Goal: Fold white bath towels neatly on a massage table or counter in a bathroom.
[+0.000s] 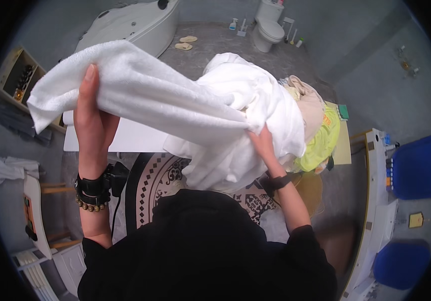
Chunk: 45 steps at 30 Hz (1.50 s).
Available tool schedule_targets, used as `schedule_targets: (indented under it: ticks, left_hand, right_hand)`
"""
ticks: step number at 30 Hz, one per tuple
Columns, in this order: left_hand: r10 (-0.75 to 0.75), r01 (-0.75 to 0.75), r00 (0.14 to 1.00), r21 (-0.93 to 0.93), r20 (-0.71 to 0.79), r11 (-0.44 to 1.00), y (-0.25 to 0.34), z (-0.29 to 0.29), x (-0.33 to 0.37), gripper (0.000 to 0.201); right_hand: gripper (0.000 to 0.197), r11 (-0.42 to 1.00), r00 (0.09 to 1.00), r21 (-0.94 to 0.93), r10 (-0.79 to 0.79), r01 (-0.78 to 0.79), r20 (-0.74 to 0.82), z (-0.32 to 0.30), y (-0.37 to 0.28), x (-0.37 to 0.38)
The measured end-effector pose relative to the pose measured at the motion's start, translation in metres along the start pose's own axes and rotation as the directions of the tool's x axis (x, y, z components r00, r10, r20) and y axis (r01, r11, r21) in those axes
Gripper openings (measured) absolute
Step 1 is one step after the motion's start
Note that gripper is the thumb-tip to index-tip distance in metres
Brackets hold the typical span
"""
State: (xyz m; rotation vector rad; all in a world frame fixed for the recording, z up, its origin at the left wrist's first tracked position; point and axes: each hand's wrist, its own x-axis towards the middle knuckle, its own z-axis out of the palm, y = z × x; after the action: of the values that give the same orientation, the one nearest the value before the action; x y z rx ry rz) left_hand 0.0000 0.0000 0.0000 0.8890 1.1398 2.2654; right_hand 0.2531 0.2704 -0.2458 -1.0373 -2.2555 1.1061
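A long piece of white terry cloth is stretched between my two hands; whether it is a towel or part of a robe I cannot tell. My left hand is raised and grips it near its far left end, the thumb on top and the other fingers hidden behind. Lower and to the right, my right hand has its fingers closed on the bunched white cloth. Folds of white cloth hang over the front edge of the white table. Behind my right hand, more white cloth lies heaped.
Right of the heap lie a beige garment and a yellow-green garment. A patterned round rug is on the floor below. Farther off stand a bathtub and a toilet. A long counter runs along the right, beside blue-topped seats.
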Motion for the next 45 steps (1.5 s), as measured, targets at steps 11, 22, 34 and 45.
schedule_targets:
  ticks: [11,22,34,45]
  left_hand:
    - [0.208,-0.23,0.701,0.06,-0.682,0.971,0.056,-0.157,-0.005,0.039]
    - [0.113,0.008,0.769,0.186,-0.629,0.982,0.026,-0.335,-0.056,0.042]
    - [-0.227,0.356,0.872,0.245,-0.433,0.902,0.0,-0.376,-0.099,0.044]
    - [-0.126,0.244,0.855,0.176,-0.503,0.954,0.036,-0.389,-0.062,0.038]
  right_hand:
    - [0.042,0.892,0.902,0.453,0.192,0.004,-0.386,-0.07,0.035,0.014]
    - [0.027,0.673,0.836,0.501,-0.394,0.545,-0.381,-0.012,-0.244,-0.016]
    - [0.023,0.494,0.72,0.529,-0.55,0.689,-0.424,0.061,-0.429,-0.01]
    - [0.024,0.517,0.718,0.504,-0.562,0.692,-0.409,0.079,-0.465,0.09]
